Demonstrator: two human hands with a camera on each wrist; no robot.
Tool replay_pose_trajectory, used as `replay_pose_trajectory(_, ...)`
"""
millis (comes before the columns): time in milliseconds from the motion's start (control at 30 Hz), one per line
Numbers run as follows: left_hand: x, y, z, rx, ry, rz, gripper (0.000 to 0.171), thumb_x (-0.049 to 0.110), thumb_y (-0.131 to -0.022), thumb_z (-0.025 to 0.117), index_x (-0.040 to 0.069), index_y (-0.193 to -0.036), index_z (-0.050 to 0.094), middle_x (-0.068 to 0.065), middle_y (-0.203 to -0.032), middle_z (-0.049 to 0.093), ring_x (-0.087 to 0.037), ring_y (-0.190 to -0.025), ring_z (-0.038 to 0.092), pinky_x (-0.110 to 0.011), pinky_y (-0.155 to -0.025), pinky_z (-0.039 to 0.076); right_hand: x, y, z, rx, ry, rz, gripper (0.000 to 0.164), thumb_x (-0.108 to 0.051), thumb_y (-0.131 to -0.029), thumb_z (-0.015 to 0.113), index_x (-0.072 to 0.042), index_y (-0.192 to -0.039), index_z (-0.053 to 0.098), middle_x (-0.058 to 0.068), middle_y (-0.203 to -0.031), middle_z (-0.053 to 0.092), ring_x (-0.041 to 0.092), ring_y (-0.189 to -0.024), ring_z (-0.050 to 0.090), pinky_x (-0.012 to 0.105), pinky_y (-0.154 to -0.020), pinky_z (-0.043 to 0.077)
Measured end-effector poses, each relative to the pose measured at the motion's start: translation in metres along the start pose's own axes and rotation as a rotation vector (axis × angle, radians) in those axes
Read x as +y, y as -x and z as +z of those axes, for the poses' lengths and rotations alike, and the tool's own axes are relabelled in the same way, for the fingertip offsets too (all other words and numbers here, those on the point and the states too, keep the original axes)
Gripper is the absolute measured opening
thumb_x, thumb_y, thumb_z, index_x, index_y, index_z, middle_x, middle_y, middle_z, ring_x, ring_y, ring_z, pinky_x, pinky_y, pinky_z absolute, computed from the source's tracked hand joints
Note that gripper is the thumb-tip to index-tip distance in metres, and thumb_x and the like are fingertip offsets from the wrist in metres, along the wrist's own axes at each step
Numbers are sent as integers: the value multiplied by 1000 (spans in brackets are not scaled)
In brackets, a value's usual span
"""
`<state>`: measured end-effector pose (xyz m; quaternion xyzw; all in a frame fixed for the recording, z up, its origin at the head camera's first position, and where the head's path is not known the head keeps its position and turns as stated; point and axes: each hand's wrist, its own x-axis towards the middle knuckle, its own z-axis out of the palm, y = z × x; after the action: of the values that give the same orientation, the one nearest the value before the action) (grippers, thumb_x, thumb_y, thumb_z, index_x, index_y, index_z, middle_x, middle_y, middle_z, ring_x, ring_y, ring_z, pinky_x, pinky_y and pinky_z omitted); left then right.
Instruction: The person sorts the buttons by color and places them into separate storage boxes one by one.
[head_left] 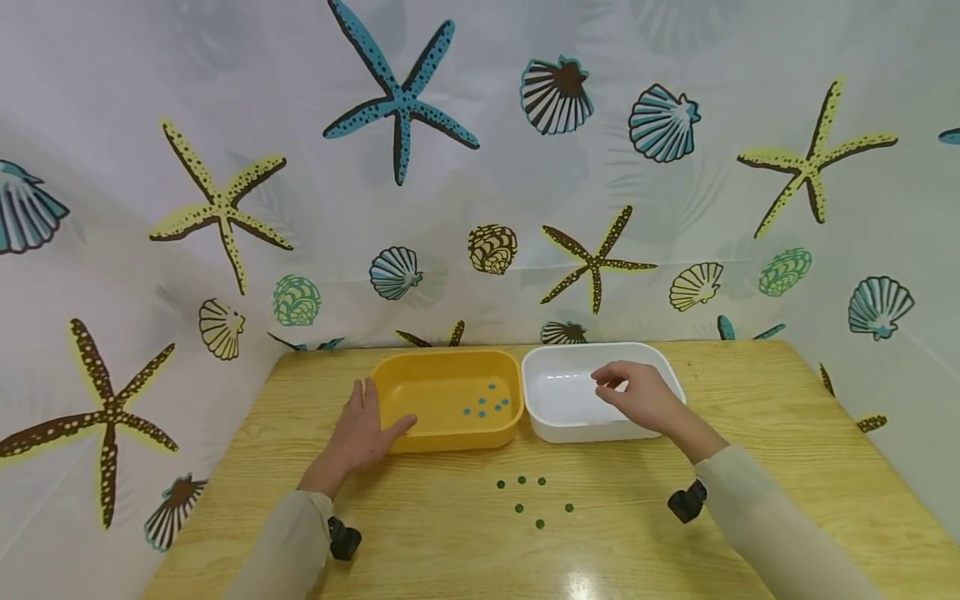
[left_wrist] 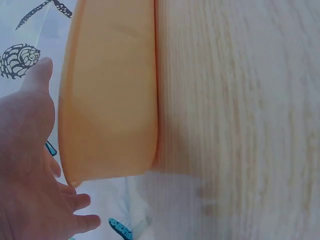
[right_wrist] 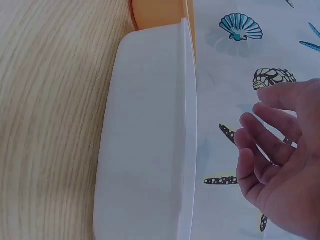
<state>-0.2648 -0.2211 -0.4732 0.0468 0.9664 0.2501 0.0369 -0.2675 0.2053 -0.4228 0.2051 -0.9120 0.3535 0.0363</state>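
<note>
Green discs (head_left: 519,508): 6 on worktop (head_left: 435,517), likely pending; 6 blue discs (head_left: 482,401) in yellow tray (head_left: 450,442), likely done. Left grip (head_left: 363,432) touches it, right grip (head_left: 641,398) overhangs white tray (head_left: 585,432); both released.

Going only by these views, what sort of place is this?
Probably a makeshift recording booth, though that's a guess: a wooden table, a starfish-and-shell-print sheet behind it and along both sides, and a small black device at each wrist.

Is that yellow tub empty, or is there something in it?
Not empty: small blue discs lie on the floor of the yellow tub, toward its right end, in the head view.
</note>
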Motion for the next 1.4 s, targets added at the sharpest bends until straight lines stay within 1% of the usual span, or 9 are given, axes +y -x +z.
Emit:
replay_pose_trajectory(167,10,-1,-1,132,-36,131,96,56,-91,52,-12,-145,13,-33,-149,11,-50,-134,16,-59,-106,18,17,11,-6,53,52,12,28,-15,-92,61,1,-115,65,15,-114,61,33,-103,56,47,-83,48)
replay_pose_trajectory(300,29,4,-4,152,-24,242,79,40,-93,57,-13,-142,25,-32,-145,26,-48,-131,26,-57,-104,25,31,19,-10,105,104,24,31,-17,-92,62,2,-116,64,21,-120,56,39,-112,50,54,-91,41)
replay_pose_trajectory(567,70,15,2,67,-1,302,64,31,-91,62,-1,-142,38,-20,-140,40,-36,-127,40,-50,-101,35,52,32,-13,138,141,123,49,-21,-90,64,6,-129,51,33,-135,36,52,-126,26,64,-99,22)
replay_pose_trajectory(733,87,19,13,44,-19,382,52,26,-90,65,4,-135,50,-10,-125,53,-26,-111,55,-42,-91,45,62,37,-13,104,117,217,68,-31,-92,60,9,-140,34,35,-142,23,53,-129,20,65,-100,22)
replay_pose_trajectory(900,101,28,21,31,-23,500,36,20,-90,65,5,-123,60,-6,-108,60,-20,-95,60,-37,-81,49,70,40,-12,73,56,278,82,-39,-94,56,12,-145,16,35,-144,18,52,-131,18,63,-102,22)
replay_pose_trajectory(1000,107,32,26,1,-29,558,31,19,-89,66,4,-116,63,-5,-100,63,-17,-89,60,-35,-78,50,77,41,-10,65,33,275,86,-38,-94,57,13,-145,10,35,-145,19,51,-132,21,62,-102,24)
replay_pose_trajectory(1133,112,34,35,-88,-39,588,25,20,-89,66,4,-108,65,-3,-94,64,-14,-84,59,-31,-77,50,84,43,-5,33,18,264,87,-40,-96,54,15,-145,7,37,-146,17,53,-132,19,61,-103,23)
replay_pose_trajectory(1300,113,33,49,-203,-35,595,23,18,-88,66,2,-106,65,-4,-95,66,-13,-83,62,-28,-74,50,90,45,-1,-12,11,287,90,-47,-96,49,14,-145,6,37,-147,12,52,-133,16,60,-105,19)
replay_pose_trajectory(1400,110,32,57,-247,-33,568,25,16,-88,66,2,-108,66,-6,-98,66,-12,-84,62,-27,-74,51,93,46,0,-20,1,299,92,-51,-95,47,12,-146,2,36,-149,10,51,-135,14,59,-106,18)
